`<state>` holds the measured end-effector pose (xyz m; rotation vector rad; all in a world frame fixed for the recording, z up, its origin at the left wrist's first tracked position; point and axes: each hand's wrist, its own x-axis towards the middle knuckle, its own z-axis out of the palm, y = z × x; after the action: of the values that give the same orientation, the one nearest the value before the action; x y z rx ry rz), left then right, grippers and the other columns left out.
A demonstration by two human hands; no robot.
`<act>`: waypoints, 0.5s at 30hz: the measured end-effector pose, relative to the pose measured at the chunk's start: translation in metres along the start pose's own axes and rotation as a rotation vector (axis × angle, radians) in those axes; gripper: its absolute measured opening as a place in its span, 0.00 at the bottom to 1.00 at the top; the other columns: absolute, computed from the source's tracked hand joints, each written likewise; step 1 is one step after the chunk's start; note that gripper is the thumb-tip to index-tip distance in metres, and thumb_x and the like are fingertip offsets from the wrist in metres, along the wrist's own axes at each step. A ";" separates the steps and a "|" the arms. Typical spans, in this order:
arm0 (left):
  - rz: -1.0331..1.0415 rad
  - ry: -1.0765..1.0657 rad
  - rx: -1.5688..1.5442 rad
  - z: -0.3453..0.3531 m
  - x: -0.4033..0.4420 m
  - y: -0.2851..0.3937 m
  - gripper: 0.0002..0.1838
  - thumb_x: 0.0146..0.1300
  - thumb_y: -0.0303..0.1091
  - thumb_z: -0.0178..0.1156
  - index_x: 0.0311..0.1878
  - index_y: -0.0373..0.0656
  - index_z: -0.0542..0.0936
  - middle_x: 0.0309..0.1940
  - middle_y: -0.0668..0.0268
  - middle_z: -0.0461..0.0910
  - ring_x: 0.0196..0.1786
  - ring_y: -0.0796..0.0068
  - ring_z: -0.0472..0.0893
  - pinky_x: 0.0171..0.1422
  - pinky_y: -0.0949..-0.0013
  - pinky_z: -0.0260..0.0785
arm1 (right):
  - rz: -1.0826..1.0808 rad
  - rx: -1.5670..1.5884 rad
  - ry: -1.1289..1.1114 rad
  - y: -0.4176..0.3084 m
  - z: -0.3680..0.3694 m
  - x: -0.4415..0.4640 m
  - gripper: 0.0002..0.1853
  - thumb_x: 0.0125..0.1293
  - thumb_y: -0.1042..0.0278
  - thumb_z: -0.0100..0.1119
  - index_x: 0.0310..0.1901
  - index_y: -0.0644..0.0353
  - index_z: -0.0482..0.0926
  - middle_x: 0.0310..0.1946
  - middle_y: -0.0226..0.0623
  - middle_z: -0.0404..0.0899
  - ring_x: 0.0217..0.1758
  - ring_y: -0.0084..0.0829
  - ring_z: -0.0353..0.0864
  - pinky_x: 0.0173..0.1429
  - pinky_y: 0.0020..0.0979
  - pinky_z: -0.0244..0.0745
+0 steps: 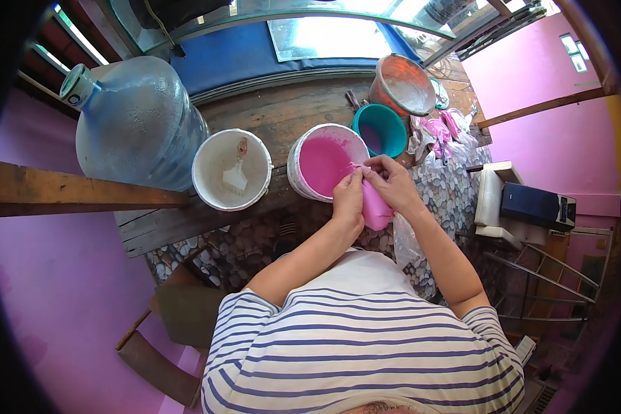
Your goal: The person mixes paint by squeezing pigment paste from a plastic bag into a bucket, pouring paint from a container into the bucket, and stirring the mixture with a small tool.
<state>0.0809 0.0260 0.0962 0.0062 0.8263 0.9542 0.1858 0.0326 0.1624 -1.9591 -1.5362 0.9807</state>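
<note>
Both of my hands pinch the top of a plastic bag of pink paint (375, 207), near the right rim of a white bucket (294, 169) with pink paint inside. My left hand (348, 200) grips the bag's neck from the left, its fingers closed. From the right, my right hand (391, 183) holds the same neck, fingers bent together. The filled part of the bag hangs below my fingers, and a clear plastic piece (407, 241) hangs beside my right wrist. Left of the paint bucket, another white bucket (203, 172) holds a brush (236, 178).
A large water bottle (134, 131) stands at the left of the wooden table (255, 110). Behind my hands are a teal bucket (393, 131) and an orange-stained bucket (386, 76). Crumpled pink-stained bags (438, 131) lie right. A wooden post (76, 190) crosses the left side.
</note>
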 end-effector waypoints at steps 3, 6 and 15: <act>0.004 0.016 0.008 0.002 -0.003 0.000 0.13 0.78 0.37 0.55 0.53 0.39 0.81 0.45 0.65 0.83 0.48 0.75 0.81 0.55 0.69 0.75 | 0.009 0.041 -0.018 0.013 0.001 0.002 0.16 0.69 0.58 0.65 0.47 0.64 0.80 0.39 0.40 0.84 0.42 0.29 0.82 0.51 0.33 0.76; 0.001 0.031 0.031 0.002 -0.005 0.002 0.12 0.77 0.38 0.55 0.51 0.39 0.81 0.44 0.65 0.82 0.47 0.75 0.81 0.54 0.69 0.75 | -0.030 0.016 0.011 0.019 0.001 -0.002 0.18 0.68 0.56 0.66 0.46 0.65 0.77 0.40 0.42 0.84 0.44 0.33 0.83 0.53 0.35 0.77; 0.006 0.018 0.050 0.008 -0.010 0.002 0.14 0.77 0.40 0.55 0.48 0.39 0.82 0.42 0.64 0.83 0.44 0.75 0.82 0.49 0.69 0.76 | -0.090 -0.077 -0.009 0.007 -0.006 -0.024 0.26 0.65 0.55 0.68 0.53 0.66 0.71 0.45 0.53 0.82 0.50 0.49 0.84 0.57 0.43 0.77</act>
<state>0.0817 0.0226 0.1087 0.0432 0.8665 0.9403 0.1922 0.0082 0.1675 -1.9216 -1.6746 0.9066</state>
